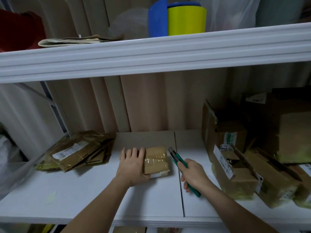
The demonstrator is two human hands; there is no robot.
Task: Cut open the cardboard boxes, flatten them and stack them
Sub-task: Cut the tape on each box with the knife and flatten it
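A small taped cardboard box (pixel 157 159) lies on the white shelf (pixel 84 190) in the middle. My left hand (pixel 133 165) rests flat on its left half, fingers straight, pressing it down. My right hand (pixel 193 175) grips a green utility knife (pixel 178 161) just right of the box, with the blade end pointing up-left toward the box's right edge, close to it. A stack of flattened cardboard boxes (pixel 79 152) lies at the left of the shelf.
Several unopened and open cardboard boxes (pixel 244 167) crowd the shelf's right side. A seam (pixel 179 174) runs front to back through the shelf board. The upper shelf (pixel 151 54) holds folded paper, a blue and yellow container (pixel 178 17) and plastic bags.
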